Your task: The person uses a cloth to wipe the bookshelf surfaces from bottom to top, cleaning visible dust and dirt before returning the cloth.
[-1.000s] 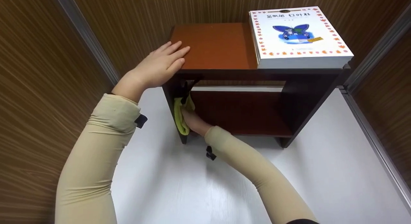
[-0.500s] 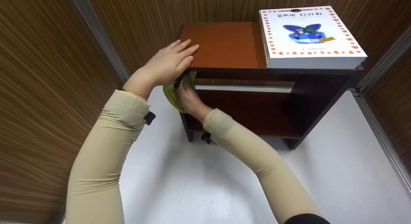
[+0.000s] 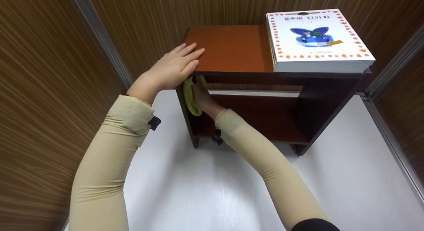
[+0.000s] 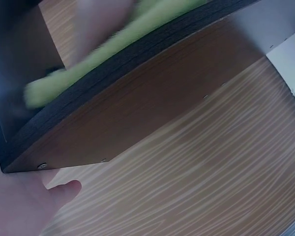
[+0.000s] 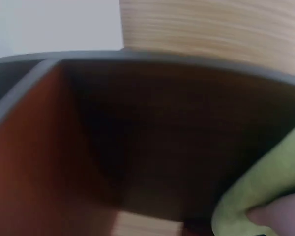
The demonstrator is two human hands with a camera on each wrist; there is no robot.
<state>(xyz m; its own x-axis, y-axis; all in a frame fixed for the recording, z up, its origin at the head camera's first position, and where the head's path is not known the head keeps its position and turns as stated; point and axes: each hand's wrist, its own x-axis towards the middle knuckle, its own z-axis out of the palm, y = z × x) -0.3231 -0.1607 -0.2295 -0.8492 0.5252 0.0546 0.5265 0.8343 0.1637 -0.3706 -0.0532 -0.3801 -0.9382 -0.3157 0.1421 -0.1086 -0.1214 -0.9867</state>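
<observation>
A small brown shelf unit stands before me. My left hand lies with straight fingers on the left edge of its top. In the left wrist view part of that hand is at the panel's corner. Under the top, my right hand holds a folded yellow-green cloth at the inner face of the left side panel. The right wrist view has a digit pressed into a fold of the cloth. The right fingertips are hidden beneath the top.
A stack of white books with a butterfly cover sits on the right of the top. Below is a lower shelf. Wood-grain walls enclose the white floor on the left, right and back.
The right hand has moved the cloth upward along the left panel from near the lower shelf, passing the panel's front edge. The left hand stays on the top; the view has shifted slightly.
</observation>
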